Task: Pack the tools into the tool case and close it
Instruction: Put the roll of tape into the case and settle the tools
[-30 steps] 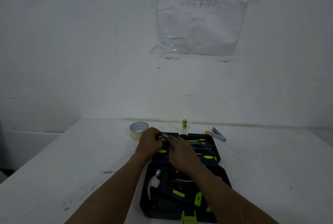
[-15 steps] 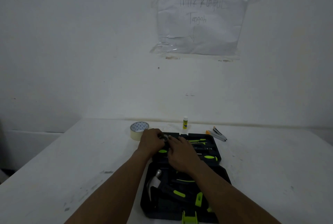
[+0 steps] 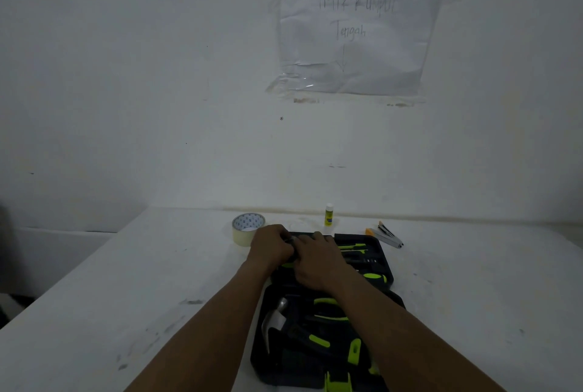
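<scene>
1. The case [image 3: 318, 357] lies open on the tabletop [image 3: 132, 290], right of centre, its far half flat behind the near half.
2. In the near half sit a hammer [image 3: 274, 319] at the left and pliers [image 3: 328, 312] with green grips beside it; a green latch [image 3: 337, 383] shows at the near edge.
3. The far half holds screwdrivers [image 3: 353, 247] with green marks along its right side.
4. Both hands meet over the far-left corner of the far half. The left hand [image 3: 271, 248] has its fingers curled around a small dark thing that I cannot make out.
5. The right hand [image 3: 318, 260] lies just beside it, touching, fingers bent down onto the same spot; whether they grasp anything is hidden.
6. A tape roll [image 3: 247, 229] stands just left of the left hand.
7. A glue stick [image 3: 328, 215] stands upright beyond the case, near the wall.
8. A stapler [image 3: 386, 235] lies to the far right of the case.
9. A crumpled paper [image 3: 353, 41] under plastic hangs on the wall above.
</scene>
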